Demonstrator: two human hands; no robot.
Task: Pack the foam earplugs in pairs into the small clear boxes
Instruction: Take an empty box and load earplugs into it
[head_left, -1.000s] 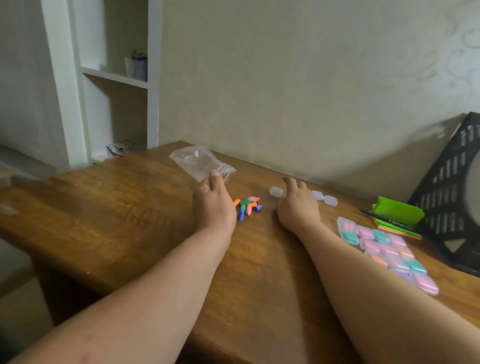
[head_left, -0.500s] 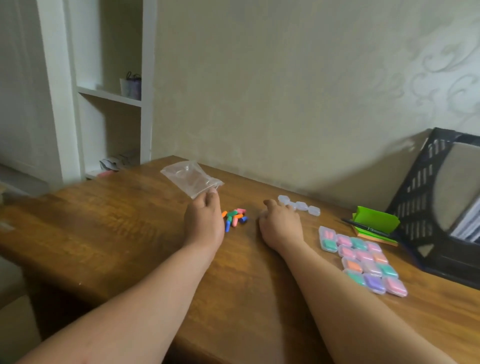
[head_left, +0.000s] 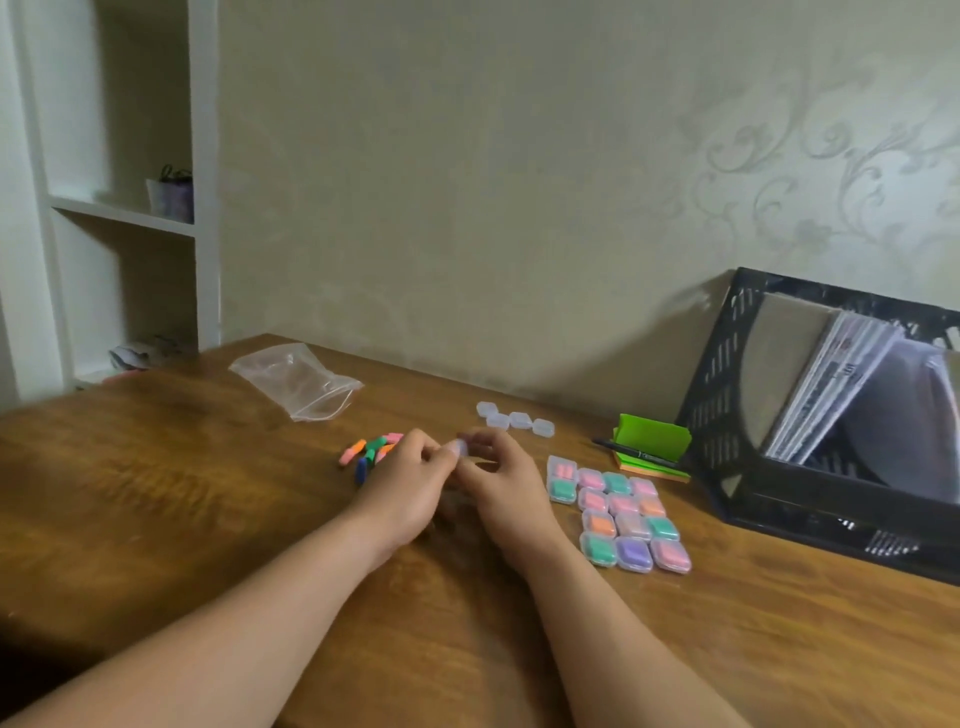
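Both hands meet above the wooden table (head_left: 156, 519). My left hand (head_left: 410, 486) and my right hand (head_left: 498, 480) together pinch one small clear box (head_left: 461, 448) between their fingertips. Loose foam earplugs (head_left: 371, 452) in orange, green, pink and blue lie in a small heap just left of my left hand. Several empty clear boxes (head_left: 514, 420) sit in a row behind my hands. Several filled boxes (head_left: 621, 514) with coloured earplugs lie in a grid to the right of my right hand.
An open clear zip bag (head_left: 301, 382) lies at the back left. A green pad with a black pen (head_left: 649, 447) sits by a black file rack (head_left: 831, 405) at the right. A white shelf unit (head_left: 119, 208) stands beyond the table's left end.
Both hands lifted off the table and came together. My right hand brought a clear box in from the row, and my left hand moved right from near the zip bag.
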